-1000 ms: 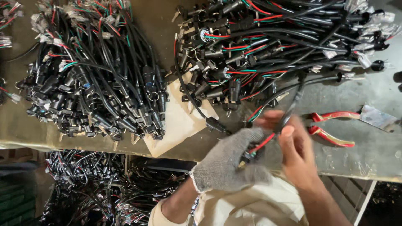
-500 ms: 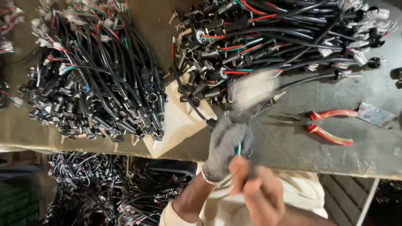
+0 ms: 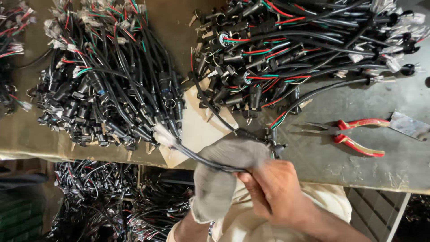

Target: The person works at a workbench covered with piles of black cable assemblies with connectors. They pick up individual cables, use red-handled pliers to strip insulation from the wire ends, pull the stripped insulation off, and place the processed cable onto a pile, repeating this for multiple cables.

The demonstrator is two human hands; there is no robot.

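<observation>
Lower centre of frame: gloved left hand (image 3: 226, 172) and bare right hand (image 3: 273, 190) both clenched on one black cable (image 3: 188, 152). Finished-looking bundle (image 3: 107, 85) upper left; larger heap (image 3: 304, 49) upper right apparently remaining. Red pliers (image 3: 354, 134) idle, right.

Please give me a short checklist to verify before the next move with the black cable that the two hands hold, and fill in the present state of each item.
1. Gloved left hand grips the black cable: ok.
2. Bare right hand pinches the same cable beside the glove: ok.
3. Cable's connector end is free of the right pile of cables: cannot tell, another lead runs close to it.
4. Cable's blurred white end lies apart from the left pile of cables: not ok, it overlaps the pile's edge.
5. Red-handled pliers lie on the table, beside the hands: ok.
</observation>
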